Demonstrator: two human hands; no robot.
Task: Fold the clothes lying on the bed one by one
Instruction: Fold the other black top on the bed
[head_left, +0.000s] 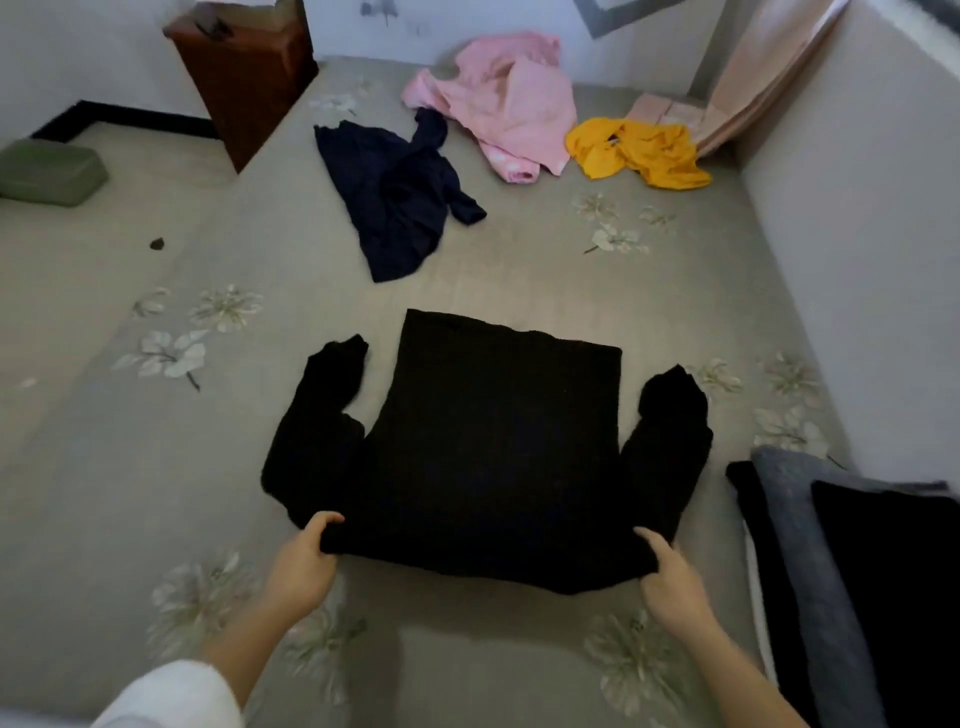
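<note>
Gripping the black sweater (493, 441) by its near edge, the person is working at the near middle of the bed (467, 654). The left hand (304, 558) is pinching the near left corner, thumb lying on top and fingers curling underneath. The right hand (672, 577) is pinching the near right corner the same way. Taking both corners at once is probably meant to pull that edge taut and straight, so the body is lying flat for a clean fold.

The sweater is looking thick, soft and slightly fuzzy. Its body is forming a rough rectangle running away from the person, with a sleeve bending up at either side, cuffs pointing far. The sheet under it is showing as smooth grey-green cloth printed with pale flowers.

Farther off, a crumpled navy garment (400, 202), a rumpled pink garment (498, 98) and a bunched yellow garment (634, 150) are waiting unfolded, well apart from the sweater. At the near right, a stack of folded dark and grey pieces (831, 545) is sitting, probably set aside as finished work.
</note>
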